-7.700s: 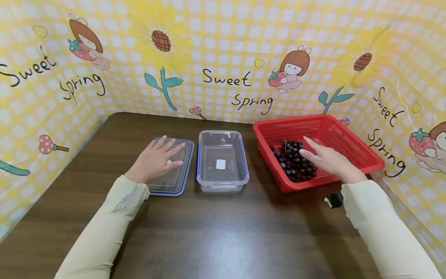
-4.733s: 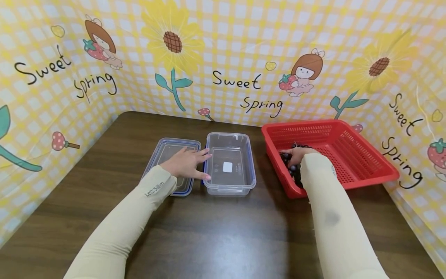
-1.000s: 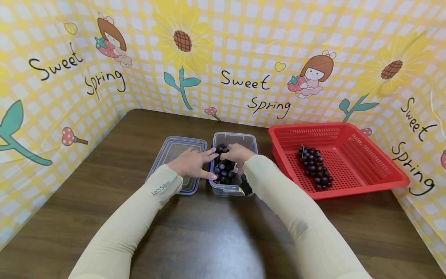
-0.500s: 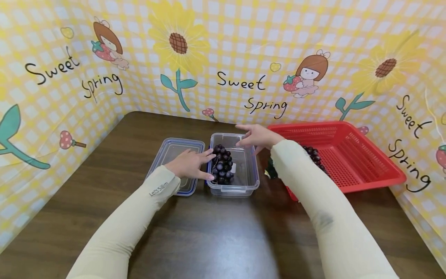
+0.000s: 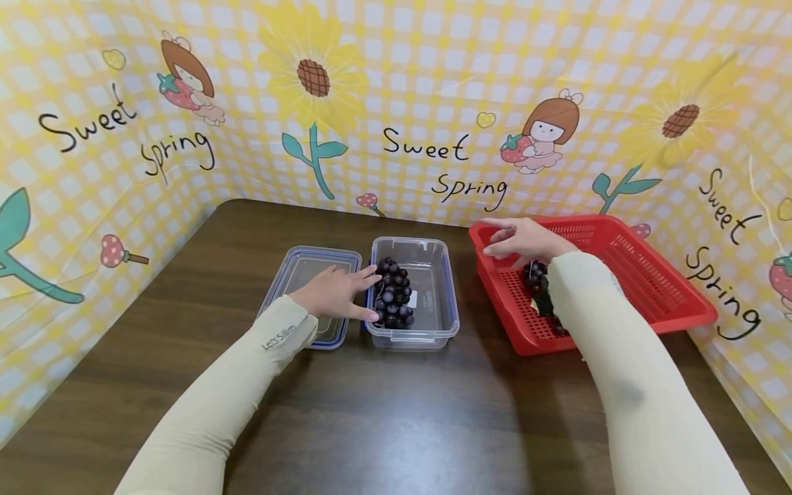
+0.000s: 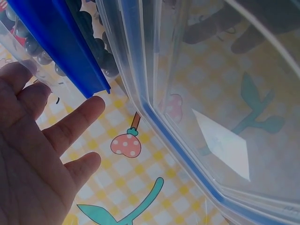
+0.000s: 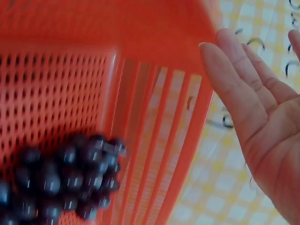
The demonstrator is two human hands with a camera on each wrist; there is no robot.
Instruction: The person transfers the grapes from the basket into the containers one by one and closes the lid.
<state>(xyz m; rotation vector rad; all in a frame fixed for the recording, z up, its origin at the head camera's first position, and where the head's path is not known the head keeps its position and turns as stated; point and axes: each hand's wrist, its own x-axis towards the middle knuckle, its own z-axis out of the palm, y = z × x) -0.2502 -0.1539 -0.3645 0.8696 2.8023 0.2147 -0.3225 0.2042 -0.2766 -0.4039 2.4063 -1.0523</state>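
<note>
A bunch of dark grapes (image 5: 393, 292) lies along the left side of a clear plastic container (image 5: 436, 338). My left hand (image 5: 334, 292) has its fingers spread, fingertips at the container's left rim, palm over the clear lid (image 5: 297, 261) with its blue seal. In the left wrist view, a fingertip is right by the container's blue clip (image 6: 61, 42). My right hand (image 5: 526, 237) is held over the left part of a red basket (image 5: 656, 295), holding nothing. Below it, a second grape bunch (image 7: 61, 178) lies on the basket floor, partly covered by my wrist in the head view.
Everything stands on a dark brown wooden table (image 5: 383, 412). A yellow-checked cloth (image 5: 408, 69) printed with sunflowers and lettering rises behind and at both sides. The basket's back edge is close to the cloth.
My right hand took one grape bunch from the basket, placed it in the container, let go and moved back right over the basket. My left hand went from the lid to the container's rim and stayed.
</note>
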